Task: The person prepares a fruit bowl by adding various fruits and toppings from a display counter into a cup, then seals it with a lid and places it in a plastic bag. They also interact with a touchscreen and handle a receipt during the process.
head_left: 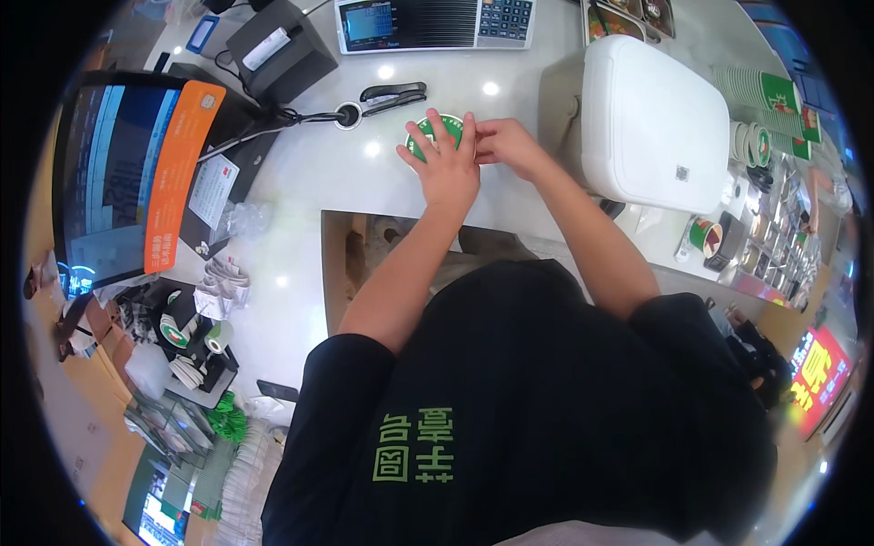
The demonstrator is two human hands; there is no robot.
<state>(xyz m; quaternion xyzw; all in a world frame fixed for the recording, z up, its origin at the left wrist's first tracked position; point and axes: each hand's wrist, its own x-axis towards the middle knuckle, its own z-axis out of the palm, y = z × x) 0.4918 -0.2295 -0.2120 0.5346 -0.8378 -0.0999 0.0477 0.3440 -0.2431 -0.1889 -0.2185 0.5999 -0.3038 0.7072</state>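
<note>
A round green lid [425, 128] with a pale rim lies flat on the white counter; whether a cup sits under it is hidden. Across its top my left hand [447, 175] rests with spread, outstretched fingers. At the right edge of the lid, my right hand [512, 146] has bent fingers closed on the rim, its fingertips close to the left hand's index finger. Just beyond the lid lies a black stapler [393, 95], touched by neither hand.
To the right stands a large bin with a white lid [657, 123], then stacked green paper cups [760, 96]. A scale [435, 25] and a black printer [280, 53] are at the back. A monitor [114, 173] stands left, near crumpled receipts [221, 288].
</note>
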